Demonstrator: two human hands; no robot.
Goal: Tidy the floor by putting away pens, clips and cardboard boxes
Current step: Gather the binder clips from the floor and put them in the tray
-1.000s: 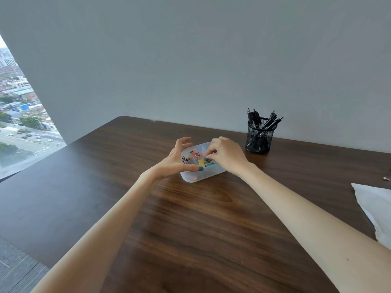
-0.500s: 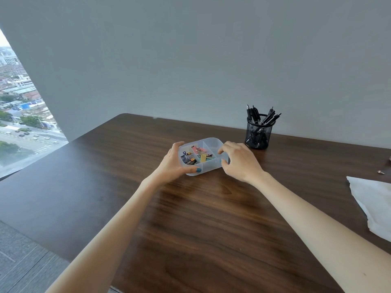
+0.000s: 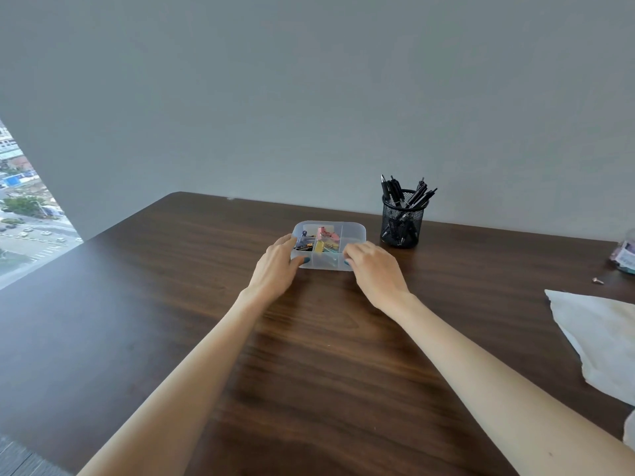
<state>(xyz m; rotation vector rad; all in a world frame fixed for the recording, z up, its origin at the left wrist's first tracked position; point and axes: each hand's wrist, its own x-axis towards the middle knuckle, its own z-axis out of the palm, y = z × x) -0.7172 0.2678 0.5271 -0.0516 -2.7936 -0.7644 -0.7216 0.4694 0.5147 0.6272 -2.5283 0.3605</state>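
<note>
A clear plastic tray with compartments sits on the dark wooden table, far from me near the middle. Coloured binder clips lie in its left and middle compartments. My left hand grips the tray's near left corner, thumb on the front wall. My right hand grips the near right corner the same way. A black mesh cup full of black pens stands just right of the tray, close to the wall.
A white cloth or paper sheet lies at the table's right edge. A small metal bit and a plastic-wrapped item lie far right. A grey wall rises behind the table; a window opens on the left.
My right hand left the clips inside the tray and took the tray's right corner. Both hands have slid the tray away from me and turned it square to the wall.
</note>
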